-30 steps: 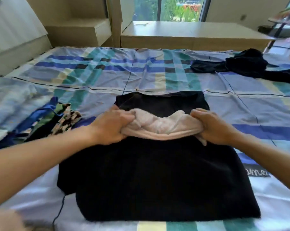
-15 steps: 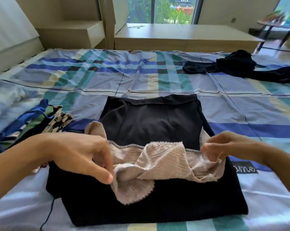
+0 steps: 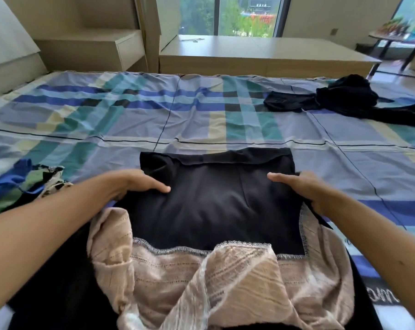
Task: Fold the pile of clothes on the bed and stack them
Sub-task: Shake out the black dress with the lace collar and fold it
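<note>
Firstly, patterned heap (image 3: pixel 23 184): unfolded blue, green and printed clothes are seen bunched at the left edge of the bed (image 3: pixel 201 110), just beside the left forearm.
Left hand (image 3: pixel 139 184): it is laid with fingers straight on the left side of the lined black garment (image 3: pixel 213 201). Nothing is gripped, though whether the thumb is tucked under the edge cannot be told.
Lined black garment: it is spread in the middle of the bed, near the person, on top of a larger dark garment (image 3: pixel 58 282), with its waistband turned away.
Beige lining (image 3: pixel 225 289): the lace-edged layer is shown turned out and crumpled at the near hem, with one flap twisted across itself.
Right hand (image 3: pixel 304 189): it is rested on the garment's right side, fingers extended toward the centre, with no fabric pinched so far as can be seen.
Black pile (image 3: pixel 344 101): more dark clothing is seen lying loose at the far right, well apart from the work.
Step judged: smoothing before a fold is thought to be in hand, and most of the task is judged undone.
Risk, lining: if the fold is made while the lining is bunched, a lumpy, uneven packet could be produced, and a stack built on it could lean or slide.
Risk, layers: since the garment lies on the dark one below, both could be caught together and the lower fold disturbed.
</note>
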